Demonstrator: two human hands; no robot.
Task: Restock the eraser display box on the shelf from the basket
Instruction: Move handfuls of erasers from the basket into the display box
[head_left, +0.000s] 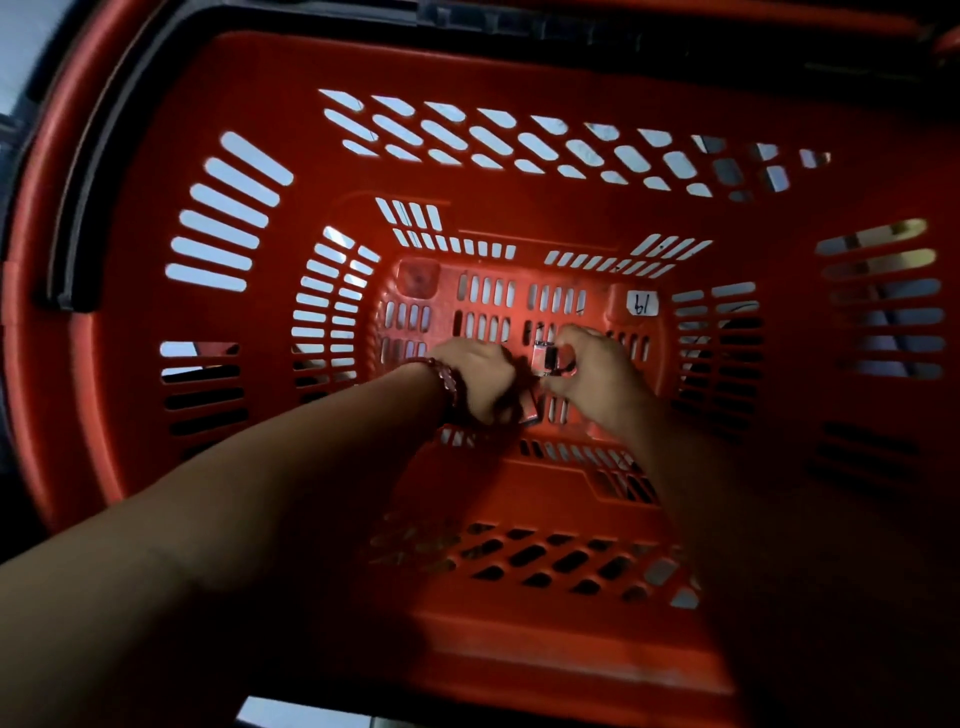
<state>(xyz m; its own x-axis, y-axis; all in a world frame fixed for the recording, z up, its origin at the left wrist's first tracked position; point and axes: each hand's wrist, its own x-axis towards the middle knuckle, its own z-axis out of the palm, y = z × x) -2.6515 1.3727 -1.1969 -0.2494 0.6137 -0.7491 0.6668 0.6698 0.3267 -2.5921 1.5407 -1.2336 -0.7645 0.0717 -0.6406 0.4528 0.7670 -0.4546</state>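
Down into red basket (156, 332) | left hand (475, 376), bracelet (451, 382) at wrist, fingers curled at the floor, hold unclear | right hand (597, 371) pinching eraser (546, 358) at floor's middle | white label (642, 303) near right hand

Dim, reddish, soft-focus view with fisheye-warped, dark edges

basket (467, 67) is orange-red all over, slatted cutouts, black handle (72, 260). white-and-black eraser (545, 358) between left hand (478, 374) and right hand (597, 369), dark red beaded bracelet (448, 385) on the left wrist, white label (642, 303) past the right.
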